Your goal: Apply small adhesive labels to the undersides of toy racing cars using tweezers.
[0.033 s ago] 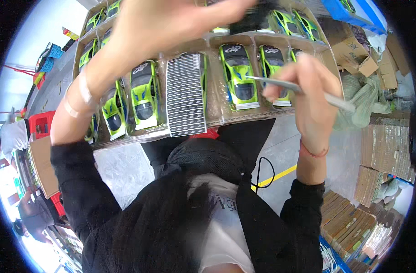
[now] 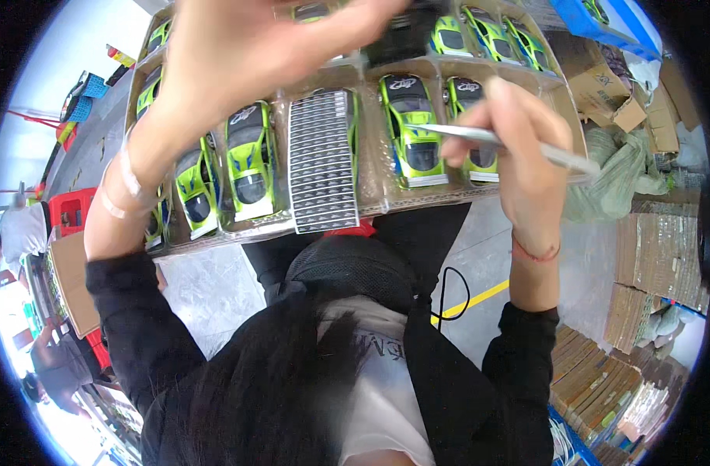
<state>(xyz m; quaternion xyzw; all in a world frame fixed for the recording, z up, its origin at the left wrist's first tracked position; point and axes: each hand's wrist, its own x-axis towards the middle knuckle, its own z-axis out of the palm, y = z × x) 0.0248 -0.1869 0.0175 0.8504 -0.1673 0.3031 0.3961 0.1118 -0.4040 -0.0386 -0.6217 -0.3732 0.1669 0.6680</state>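
My right hand [image 2: 518, 147] is closed on a pair of pointed metal tweezers [image 2: 479, 136], whose tip is over a lime-green toy car [image 2: 414, 132]. At the top, my left hand [image 2: 238, 62] has its thumb stretched toward a blurred black object [image 2: 401, 35] and appears to grip it; its other fingers run out of the picture. Between the hands a black-and-white sheet of small stickers [image 2: 322, 163] lies across a cardboard box [image 2: 269, 227] and partly covers another car. Several green cars with dark roofs sit in the box's clear plastic compartments.
The box rests close to my lap. On the right are a flattened-carton stack [image 2: 657, 248], open cardboard boxes [image 2: 603, 85] and a pale green sack [image 2: 611, 171]. A blue bin [image 2: 611, 27] stands at the upper right, and a red crate [image 2: 69, 210] at the left.
My left hand and the black object have shifted a little left. The tweezers' tip has also moved slightly left over the green car.
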